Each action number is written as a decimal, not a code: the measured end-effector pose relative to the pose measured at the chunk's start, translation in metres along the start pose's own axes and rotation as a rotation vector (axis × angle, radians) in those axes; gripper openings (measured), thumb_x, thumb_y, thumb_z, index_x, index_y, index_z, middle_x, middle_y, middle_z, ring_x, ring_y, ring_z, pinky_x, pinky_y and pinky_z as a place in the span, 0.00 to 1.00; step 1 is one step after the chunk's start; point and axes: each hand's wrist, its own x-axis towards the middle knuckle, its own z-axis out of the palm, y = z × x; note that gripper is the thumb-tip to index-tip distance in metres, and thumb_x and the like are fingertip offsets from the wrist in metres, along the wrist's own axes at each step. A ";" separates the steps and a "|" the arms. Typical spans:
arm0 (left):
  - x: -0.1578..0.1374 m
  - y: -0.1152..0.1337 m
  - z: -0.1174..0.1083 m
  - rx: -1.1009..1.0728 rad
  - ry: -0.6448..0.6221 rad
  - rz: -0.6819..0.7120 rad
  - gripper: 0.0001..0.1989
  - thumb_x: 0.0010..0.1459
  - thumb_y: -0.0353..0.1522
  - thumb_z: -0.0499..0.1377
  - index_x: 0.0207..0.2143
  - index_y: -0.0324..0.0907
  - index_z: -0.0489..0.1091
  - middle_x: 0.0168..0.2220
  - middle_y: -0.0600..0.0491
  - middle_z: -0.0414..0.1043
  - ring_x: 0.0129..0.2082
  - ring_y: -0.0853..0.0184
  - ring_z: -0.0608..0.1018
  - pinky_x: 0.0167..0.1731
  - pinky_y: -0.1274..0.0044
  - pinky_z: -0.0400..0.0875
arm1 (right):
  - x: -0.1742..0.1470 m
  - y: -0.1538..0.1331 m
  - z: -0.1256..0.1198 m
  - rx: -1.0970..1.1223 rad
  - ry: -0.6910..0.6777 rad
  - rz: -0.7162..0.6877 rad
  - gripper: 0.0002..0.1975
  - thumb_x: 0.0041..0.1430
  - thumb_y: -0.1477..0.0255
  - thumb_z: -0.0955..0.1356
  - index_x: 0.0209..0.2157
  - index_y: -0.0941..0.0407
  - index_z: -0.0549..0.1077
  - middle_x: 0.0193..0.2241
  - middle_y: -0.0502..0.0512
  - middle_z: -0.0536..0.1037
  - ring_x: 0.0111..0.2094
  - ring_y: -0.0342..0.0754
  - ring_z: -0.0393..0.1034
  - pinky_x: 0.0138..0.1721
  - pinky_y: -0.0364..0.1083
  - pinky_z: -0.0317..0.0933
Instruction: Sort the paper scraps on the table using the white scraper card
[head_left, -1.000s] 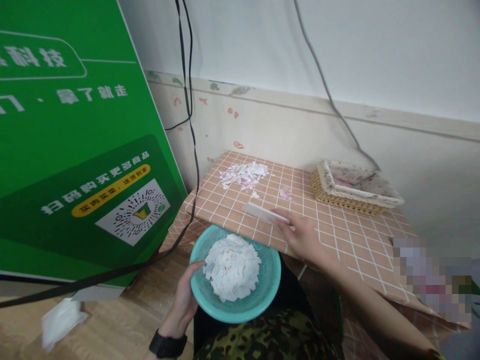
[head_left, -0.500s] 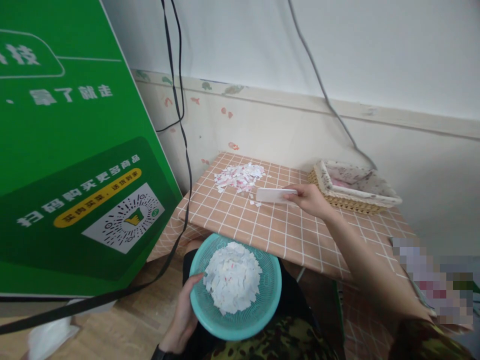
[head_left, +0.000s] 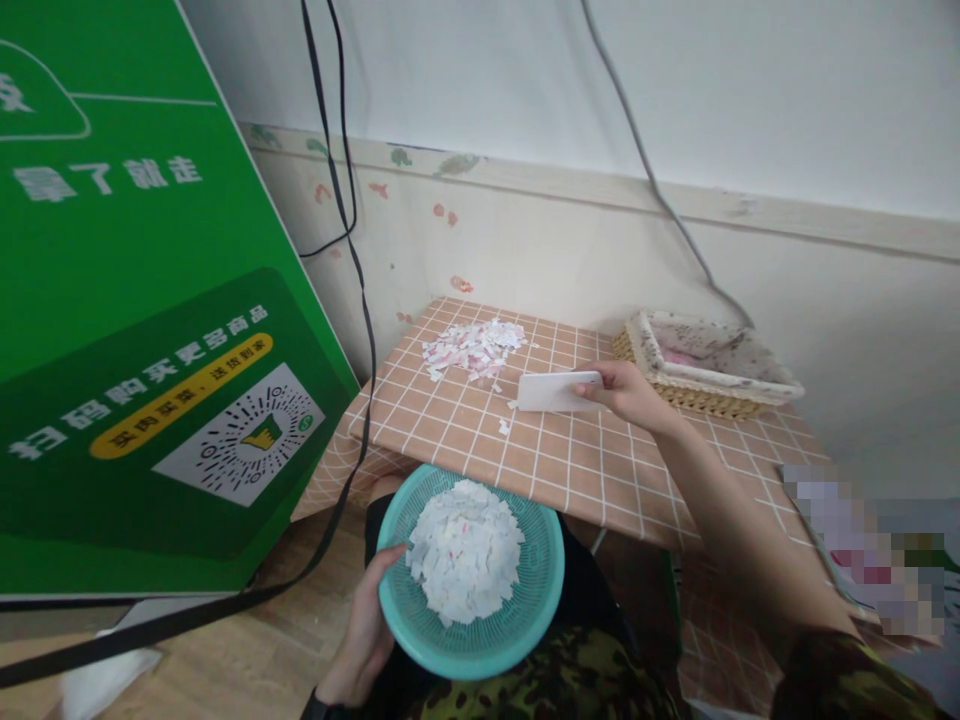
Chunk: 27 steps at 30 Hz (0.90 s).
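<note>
Plainly, right fingers [head_left: 604, 368] clamp a white slab [head_left: 551, 392] inside the table edge [head_left: 600, 505], left fingers [head_left: 388, 560] a colander rim [head_left: 472, 664].

Left hand [head_left: 367, 615] partly hidden under basin [head_left: 538, 560]; green panel [head_left: 161, 240] cut off (left edge).

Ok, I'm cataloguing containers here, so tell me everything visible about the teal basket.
The teal basket is round and looks like plastic, with a smooth rim and perforated-looking walls. It sits face up over the person's lap, by the near edge of the table, holding a mound of mostly whitish paper-like scraps with a few reddish marks. The left hand grips its left side.
</note>
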 end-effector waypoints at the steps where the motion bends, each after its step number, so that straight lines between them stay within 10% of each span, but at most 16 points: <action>1: -0.001 0.000 0.001 0.006 0.006 0.008 0.07 0.47 0.29 0.61 0.30 0.36 0.76 0.27 0.48 0.80 0.27 0.60 0.80 0.35 0.69 0.74 | 0.000 -0.001 -0.001 0.007 0.022 0.017 0.10 0.50 0.68 0.67 0.33 0.58 0.74 0.28 0.52 0.75 0.29 0.46 0.67 0.29 0.44 0.59; 9: -0.003 0.000 0.005 0.033 -0.004 0.033 0.08 0.47 0.29 0.61 0.31 0.35 0.76 0.27 0.48 0.80 0.29 0.58 0.80 0.38 0.67 0.73 | 0.026 -0.017 0.016 -0.183 0.407 0.055 0.11 0.47 0.74 0.57 0.18 0.56 0.66 0.16 0.51 0.66 0.22 0.46 0.62 0.25 0.44 0.53; 18: -0.003 0.002 0.006 0.028 -0.057 0.026 0.08 0.47 0.30 0.61 0.31 0.36 0.76 0.27 0.48 0.80 0.29 0.57 0.80 0.37 0.67 0.73 | 0.028 -0.044 0.071 -0.542 -0.209 -0.007 0.09 0.54 0.71 0.63 0.35 0.54 0.74 0.32 0.57 0.78 0.31 0.48 0.68 0.29 0.44 0.54; 27: 0.002 -0.002 -0.001 0.012 -0.045 0.048 0.08 0.47 0.31 0.62 0.31 0.36 0.75 0.28 0.48 0.80 0.28 0.60 0.79 0.36 0.69 0.73 | 0.031 -0.027 0.102 -0.631 -0.219 0.029 0.05 0.52 0.69 0.68 0.30 0.55 0.73 0.31 0.57 0.77 0.31 0.49 0.69 0.27 0.45 0.53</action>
